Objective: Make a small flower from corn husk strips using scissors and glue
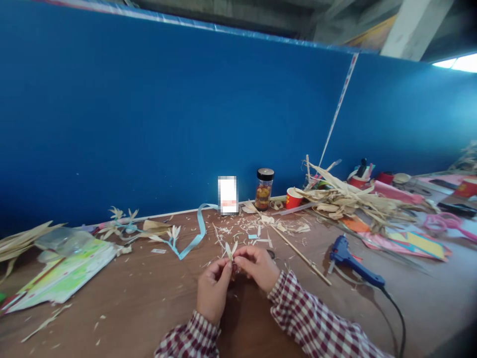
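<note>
Over the middle of the table, my left hand [214,289] pinches the base of a small dried-husk flower [231,249] between thumb and forefinger. Its pale, pointed petals stick up above the fingertips. My right hand [259,268] closes on the same base from the other side, and the fingertips of both hands nearly meet. The lower end of the flower is hidden by the fingers. Beyond the hands lie scattered husk trimmings [238,226]. A similar white flower [174,234] on a blue stem lies to the left, beside a light-blue ribbon [197,237].
At right are a blue glue gun [356,263] with a black cord, a thin stick [301,256] and a heap of dried husks [346,201]. A lidded jar [264,191] and red paper cup [294,199] stand by the blue partition [167,109]. A green-and-white sheet [70,271] lies left.
</note>
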`<state>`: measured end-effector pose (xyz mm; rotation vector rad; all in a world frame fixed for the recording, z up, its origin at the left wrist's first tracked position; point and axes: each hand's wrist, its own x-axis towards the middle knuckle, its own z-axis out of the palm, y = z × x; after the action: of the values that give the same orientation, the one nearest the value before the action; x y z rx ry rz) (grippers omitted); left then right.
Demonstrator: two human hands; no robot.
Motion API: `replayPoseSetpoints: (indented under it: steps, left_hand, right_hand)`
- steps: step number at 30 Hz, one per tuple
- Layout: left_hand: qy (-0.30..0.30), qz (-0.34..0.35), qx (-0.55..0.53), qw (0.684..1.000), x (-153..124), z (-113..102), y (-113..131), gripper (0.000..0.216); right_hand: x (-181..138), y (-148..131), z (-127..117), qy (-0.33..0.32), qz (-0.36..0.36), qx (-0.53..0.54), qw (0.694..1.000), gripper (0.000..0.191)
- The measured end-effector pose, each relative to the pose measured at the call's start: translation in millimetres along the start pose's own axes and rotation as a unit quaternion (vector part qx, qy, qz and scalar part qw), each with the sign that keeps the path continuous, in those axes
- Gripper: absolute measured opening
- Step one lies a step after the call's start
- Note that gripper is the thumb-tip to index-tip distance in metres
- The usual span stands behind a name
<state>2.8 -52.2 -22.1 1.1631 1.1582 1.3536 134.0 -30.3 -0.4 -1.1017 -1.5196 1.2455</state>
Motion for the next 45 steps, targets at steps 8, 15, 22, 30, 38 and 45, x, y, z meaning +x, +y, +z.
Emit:
replayPoseSetpoints:
  steps: [8, 15, 22, 30, 38, 45]
  left_hand:
    - [-0.012, 0.015, 0.044, 0.999, -1, 1, 1, 0.026]
    - [-0.019, 0.009, 0.033, 0.999, -3, 2, 3, 0.026]
    - [-0.005, -0.004, 0.036, 0.999, -2, 2, -2, 0.028]
    - [-0.007, 0.005, 0.045, 0.999, -4, 3, -1, 0.024]
    - [-0.003, 0.017, 0.063, 0.998, -5, 3, 1, 0.026]
    - [0.008, 0.017, 0.081, 0.997, -4, 2, -2, 0.027]
  right_hand:
    - [3, 10, 2, 0.012, 0.019, 0.056, 0.998, 0.023]
    - [1, 6, 4, 0.024, 0.023, 0.047, 0.998, 0.019]
    - [0, 8, 5, 0.017, 0.025, 0.055, 0.998, 0.021]
    - [1, 14, 5, 0.024, 0.03, 0.068, 0.997, 0.022]
    - [0, 13, 7, 0.03, 0.031, 0.071, 0.997, 0.02]
    - [2, 19, 7, 0.026, 0.02, 0.089, 0.996, 0.025]
